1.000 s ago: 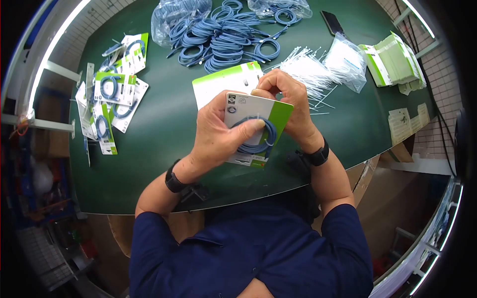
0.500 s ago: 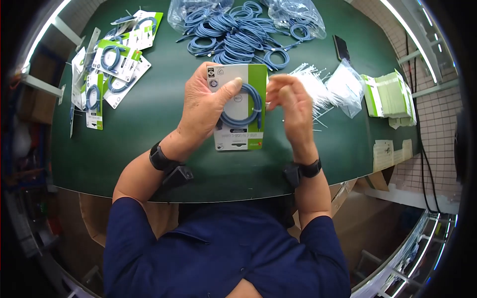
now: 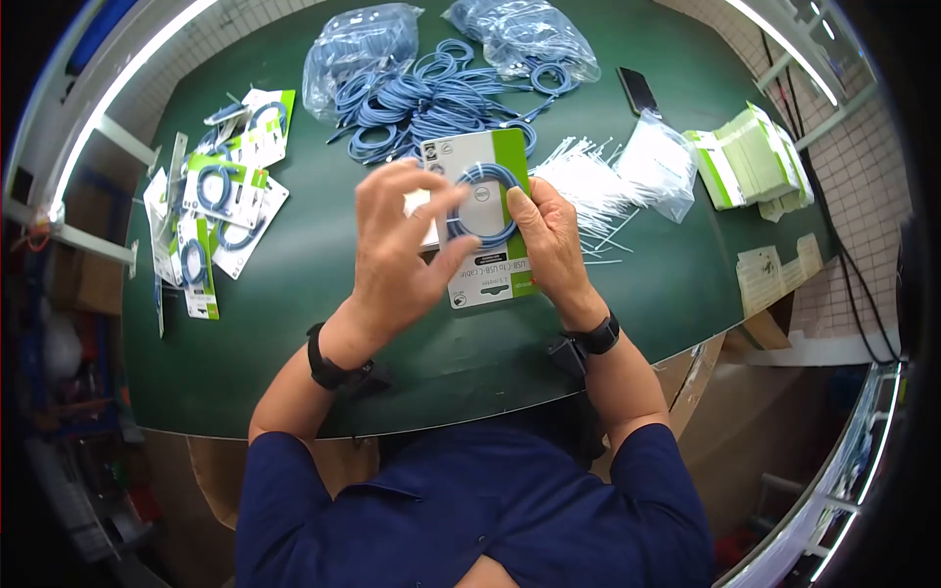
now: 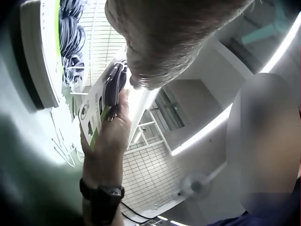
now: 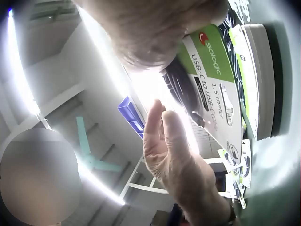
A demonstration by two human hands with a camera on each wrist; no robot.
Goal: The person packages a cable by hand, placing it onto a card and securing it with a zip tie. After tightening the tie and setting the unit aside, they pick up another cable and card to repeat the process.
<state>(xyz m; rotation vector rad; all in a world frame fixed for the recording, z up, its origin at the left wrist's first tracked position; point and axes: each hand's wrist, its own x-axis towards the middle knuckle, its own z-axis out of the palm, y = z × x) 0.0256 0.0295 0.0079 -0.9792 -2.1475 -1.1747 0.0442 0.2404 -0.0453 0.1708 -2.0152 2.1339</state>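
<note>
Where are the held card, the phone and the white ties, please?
Held card (image 5: 214, 96): right wrist view, on its printed face.
Phone (image 3: 638, 90): head view, on its dark upper face.
White ties (image 3: 588, 186): head view, middle of the loose pile.

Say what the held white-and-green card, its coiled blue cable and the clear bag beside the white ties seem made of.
White-and-green card: probably smooth coated cardboard; flat, stiff-looking, crisply printed.
Coiled blue cable: perhaps plastic or woven sleeve, fairly matte; smooth loops, texture too fine to tell.
Crumpled clear bag: likely thin glossy plastic film; see-through, creased.
</note>
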